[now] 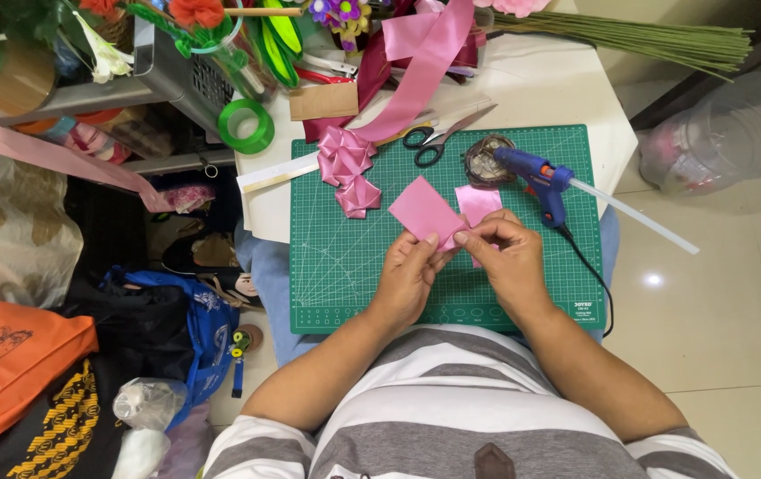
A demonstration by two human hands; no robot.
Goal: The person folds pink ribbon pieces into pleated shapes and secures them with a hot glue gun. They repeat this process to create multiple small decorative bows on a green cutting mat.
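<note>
Held a pink ribbon piece (425, 211) at frame centre, above the green cutting mat (345, 257). Long axis ran from upper left to lower right, free end pointing upper left, lower right end pinched. Left hand (411, 270) closed on ribbon's lower edge, thumb up against it. Right hand (504, 253) closed too, fingertips pinching the same end; second pink ribbon piece (478, 202) showing just behind that hand, pointing up-frame. Both hands touching at the ribbon.

Lay upper left of the hands on the mat: folded pink ribbon bows (349, 168), two stacked, touching. Scissors (438, 140) at mat's top edge, blades pointing upper right. Blue glue gun (536, 176) right of centre, nozzle toward left, clear glue stick (633, 217) sticking out toward lower right, black cord down mat's right edge. Small round brown dish (485, 161) touching the nozzle. Green tape roll (247, 126) upper left, off the table edge. Orange bag (7, 364) with dark print at lower left; blue bag (198, 324) beside it. Small white printed mark at mat's lower right corner, too small to read.
</note>
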